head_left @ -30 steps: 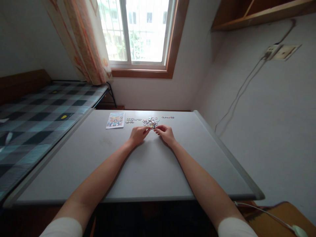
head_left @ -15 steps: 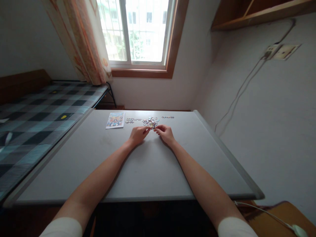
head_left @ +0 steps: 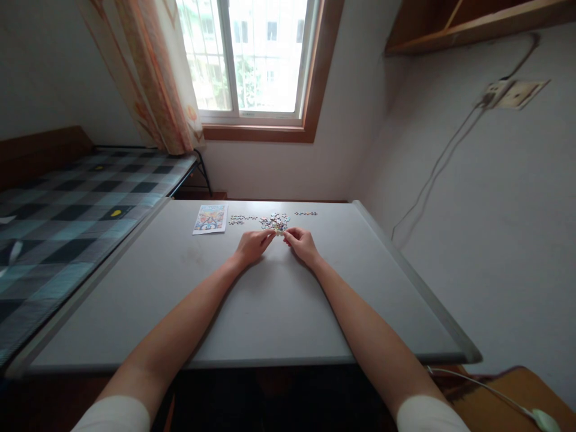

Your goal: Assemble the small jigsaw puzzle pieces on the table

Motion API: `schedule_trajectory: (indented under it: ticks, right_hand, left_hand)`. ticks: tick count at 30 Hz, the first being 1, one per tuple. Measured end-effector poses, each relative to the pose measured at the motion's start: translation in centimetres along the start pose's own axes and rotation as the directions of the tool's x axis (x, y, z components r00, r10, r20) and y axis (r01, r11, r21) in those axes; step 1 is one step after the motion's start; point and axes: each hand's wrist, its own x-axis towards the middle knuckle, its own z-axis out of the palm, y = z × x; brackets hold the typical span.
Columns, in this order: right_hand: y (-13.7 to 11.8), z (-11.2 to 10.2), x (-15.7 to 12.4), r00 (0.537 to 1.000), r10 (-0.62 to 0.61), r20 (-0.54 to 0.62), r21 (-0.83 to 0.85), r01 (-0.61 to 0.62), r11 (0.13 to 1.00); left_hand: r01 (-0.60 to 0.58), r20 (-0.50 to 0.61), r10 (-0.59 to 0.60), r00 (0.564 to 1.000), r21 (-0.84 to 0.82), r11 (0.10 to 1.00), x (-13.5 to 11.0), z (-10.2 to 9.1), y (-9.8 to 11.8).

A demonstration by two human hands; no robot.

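Both my hands meet near the front of a heap of jigsaw puzzle pieces [head_left: 275,221] on the white table. My left hand [head_left: 254,245] is closed in a pinch at the left end of a small, pale puzzle piece [head_left: 279,233]. At its right end, my right hand [head_left: 300,242] pinches it too, thumb and forefinger together. Whether it is one piece or two joined is too small to tell. Left of the heap lie short rows of puzzle pieces [head_left: 236,220]. Another row of pieces [head_left: 306,213] lies to the right.
A printed picture sheet [head_left: 210,219] lies left of the pieces on the white table [head_left: 279,312]. A bed with a checked cover [head_left: 90,198] stands along the left. On the right are a wall with a hanging cord [head_left: 432,174] and a wooden seat [head_left: 522,390].
The pale piece now shows between my fingertips, where a darker spot showed before. My right fingertips have shifted slightly; both arms stay in place.
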Motion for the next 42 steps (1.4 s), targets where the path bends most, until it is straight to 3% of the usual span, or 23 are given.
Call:
schedule_trajectory:
  ticks: [22, 29, 42]
  right_hand:
    - [-0.36, 0.01, -0.18, 0.999, -0.042, 0.016, -0.082, 0.043, 0.996]
    - [-0.35, 0.08, -0.22, 0.999, -0.039, 0.003, -0.069, 0.039, 0.997]
    - [-0.46, -0.02, -0.25, 0.999, -0.052, -0.012, -0.113, 0.05, 0.992]
  left_hand:
    - [0.015, 0.049, -0.016, 0.999, 0.02, 1.0, 0.01, -0.29, 0.26]
    - [0.043, -0.019, -0.043, 0.999, 0.002, 0.999, 0.07, -0.6, 0.64]
    - [-0.042, -0.065, 0.041, 0.997, -0.013, 0.999, 0.07, -0.39, 0.46]
